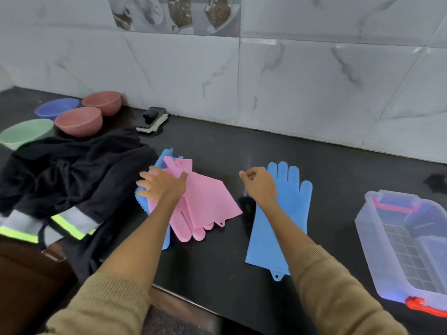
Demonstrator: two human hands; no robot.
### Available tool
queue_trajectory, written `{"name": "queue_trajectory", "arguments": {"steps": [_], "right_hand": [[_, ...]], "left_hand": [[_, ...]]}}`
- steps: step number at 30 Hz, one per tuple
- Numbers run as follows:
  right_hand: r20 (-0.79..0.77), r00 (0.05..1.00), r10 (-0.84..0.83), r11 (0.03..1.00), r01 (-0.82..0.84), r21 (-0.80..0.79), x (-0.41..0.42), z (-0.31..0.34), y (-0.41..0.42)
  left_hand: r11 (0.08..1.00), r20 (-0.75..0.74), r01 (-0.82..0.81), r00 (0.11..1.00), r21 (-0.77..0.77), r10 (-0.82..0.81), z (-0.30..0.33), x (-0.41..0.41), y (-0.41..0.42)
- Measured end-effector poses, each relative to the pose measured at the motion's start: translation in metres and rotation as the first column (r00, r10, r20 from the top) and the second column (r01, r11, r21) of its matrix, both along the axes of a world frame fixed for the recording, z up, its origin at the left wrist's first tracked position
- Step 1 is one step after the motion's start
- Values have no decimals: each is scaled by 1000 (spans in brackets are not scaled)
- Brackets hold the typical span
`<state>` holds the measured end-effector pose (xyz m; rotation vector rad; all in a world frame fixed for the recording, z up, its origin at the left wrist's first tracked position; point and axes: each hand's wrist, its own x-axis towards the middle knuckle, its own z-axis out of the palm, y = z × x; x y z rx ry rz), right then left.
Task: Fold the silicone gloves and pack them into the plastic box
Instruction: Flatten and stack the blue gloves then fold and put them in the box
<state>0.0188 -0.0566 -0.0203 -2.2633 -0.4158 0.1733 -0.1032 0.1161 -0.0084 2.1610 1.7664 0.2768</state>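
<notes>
A blue silicone glove (283,209) lies flat on the black counter, fingers pointing to the wall. My right hand (260,186) hovers over its left edge with fingers curled and nothing visible in them. Left of it sits a pile of pink silicone gloves (205,206) on top of another blue glove (160,163), which mostly hides under them. My left hand (163,183) rests on the pile with fingers spread, thumb on the pink. The clear plastic box (370,228) with red latches stands open at the right.
A dark jacket with reflective stripes (70,180) is heaped at the left, touching the pile. Behind it stand several bowls: two pink (78,120), one blue (56,110), one green (24,132). A small black device on a white block (153,119) sits by the tiled wall.
</notes>
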Motion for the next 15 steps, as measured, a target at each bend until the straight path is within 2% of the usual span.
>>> {"name": "queue_trajectory", "arguments": {"steps": [3,7,9,10,12,15], "right_hand": [[15,994,110,994,-110,8,-7,5,40],[40,964,261,965,-262,6,-22,25,101],[92,918,386,921,-389,26,-33,33,132],[151,864,480,874,-486,3,-38,36,147],[226,697,681,731,-668,-143,-46,40,172],[126,491,862,501,-784,-367,-49,45,204]], "left_hand": [[998,-1,0,1000,-61,0,-1,-10,5],[996,-102,63,993,62,-56,-7,-11,1],[985,-94,94,992,143,-81,-9,-11,-3],[979,-72,105,993,175,-93,-8,-11,-6],[964,-42,146,989,223,-140,-8,-8,-14],[975,91,165,980,151,-180,-8,-9,-18]]}}
